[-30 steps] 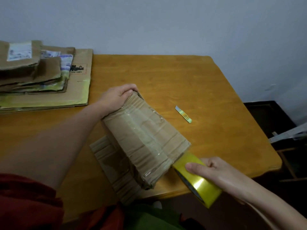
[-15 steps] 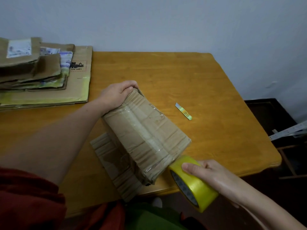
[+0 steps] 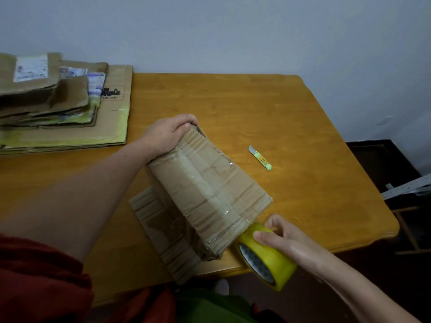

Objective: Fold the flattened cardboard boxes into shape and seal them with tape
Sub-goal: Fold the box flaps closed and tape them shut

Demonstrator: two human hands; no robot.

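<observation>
A worn brown cardboard box [image 3: 205, 190] lies folded into shape on the wooden table [image 3: 233, 108], with a strip of clear tape running along its top seam. My left hand [image 3: 171, 134] grips the box's far end. My right hand [image 3: 282, 238] holds a yellow tape roll [image 3: 268, 257] pressed against the near end of the box, at the table's front edge. A loose flap of the box [image 3: 161, 231] lies flat on the table to the left.
A stack of flattened cardboard boxes [image 3: 58, 101] sits at the table's far left. A small cutter blade [image 3: 260, 157] lies to the right of the box. The table's right edge drops to a dark floor with a metal strip [image 3: 405, 191].
My right hand has turned the tape roll and moved it slightly left along the box's near end. The left hand stays on the far end.
</observation>
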